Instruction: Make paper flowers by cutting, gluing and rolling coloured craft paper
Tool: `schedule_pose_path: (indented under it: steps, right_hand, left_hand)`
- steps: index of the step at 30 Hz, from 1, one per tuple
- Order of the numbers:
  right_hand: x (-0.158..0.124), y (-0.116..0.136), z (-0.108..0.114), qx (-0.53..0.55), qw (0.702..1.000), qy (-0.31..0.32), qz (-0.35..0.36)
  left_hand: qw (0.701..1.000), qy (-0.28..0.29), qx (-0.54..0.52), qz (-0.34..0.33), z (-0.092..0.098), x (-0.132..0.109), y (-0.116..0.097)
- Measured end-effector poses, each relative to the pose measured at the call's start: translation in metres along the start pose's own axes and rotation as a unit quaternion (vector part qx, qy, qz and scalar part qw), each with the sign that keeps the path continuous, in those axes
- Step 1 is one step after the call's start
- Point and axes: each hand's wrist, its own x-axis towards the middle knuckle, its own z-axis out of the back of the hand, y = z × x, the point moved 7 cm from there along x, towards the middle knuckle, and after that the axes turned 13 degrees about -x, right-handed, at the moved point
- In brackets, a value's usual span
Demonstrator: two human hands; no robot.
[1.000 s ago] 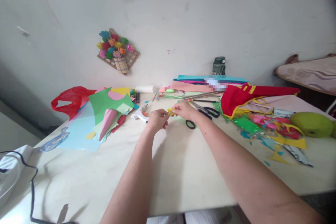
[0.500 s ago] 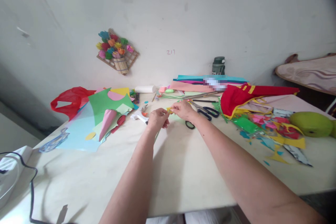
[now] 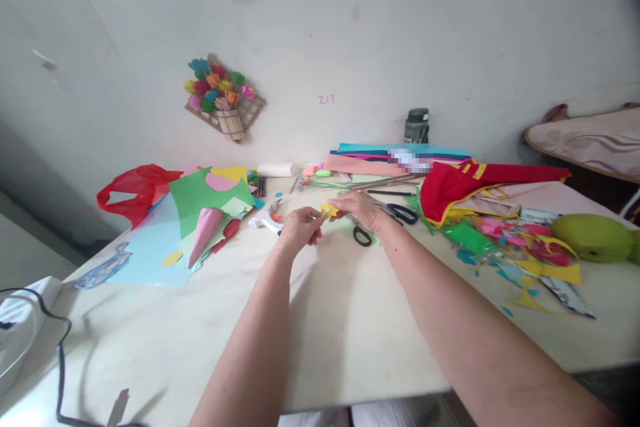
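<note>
Between my two hands, over the middle of the table, is a small yellow paper piece [image 3: 329, 210]. My left hand [image 3: 301, 227] is closed in a pinch at its left edge, where a thin pale-green bit shows. My right hand [image 3: 359, 208] holds the other side of the yellow paper with its fingers bent over it; the fingertips are partly hidden. Just left of my left hand lies a white glue gun [image 3: 264, 219]. Dark-handled scissors [image 3: 403, 213] lie behind my right wrist, and another dark handle loop [image 3: 362, 236] shows below that hand.
On the left lie coloured paper sheets [image 3: 150, 250], a pink paper cone [image 3: 205, 233] and a red plastic bag [image 3: 137, 193]. A red cloth [image 3: 450, 190], paper scraps [image 3: 530, 293] and a green rounded object [image 3: 593, 237] occupy the right. A bottle [image 3: 417, 125] stands at the back.
The yellow paper has turned and shows more of its face. My right hand has shifted slightly right, its fingers stretched more over the paper; my left hand is nearly still.
</note>
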Motion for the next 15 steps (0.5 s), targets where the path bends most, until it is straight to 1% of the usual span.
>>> schedule_pose_path:
  steps: [2, 4, 6, 10, 12, 15]
  right_hand:
    - [0.002, -0.008, 0.008, 0.048, 0.996, -0.072, -0.028]
    - [0.002, -0.013, 0.016, 0.096, 0.983, -0.152, -0.046]
    - [0.001, -0.015, 0.023, 0.128, 0.967, -0.213, -0.050]
    - [-0.001, -0.018, 0.027, 0.143, 0.949, -0.274, -0.066]
    - [-0.003, -0.021, 0.028, 0.147, 0.941, -0.296, -0.077]
    - [-0.007, -0.024, 0.033, 0.166, 0.923, -0.337, -0.087]
  left_hand:
    - [1.000, -0.017, -0.013, -0.011, 0.003, 0.001, -0.001]
    - [0.998, -0.041, -0.035, -0.017, 0.007, 0.002, -0.002]
    - [0.996, -0.052, -0.076, -0.020, 0.009, 0.002, -0.004]
    - [0.978, -0.052, -0.201, -0.004, 0.009, -0.001, -0.007]
    - [0.966, -0.057, -0.251, 0.021, 0.009, -0.003, -0.006]
    - [0.944, -0.048, -0.321, 0.060, 0.008, -0.005, -0.003]
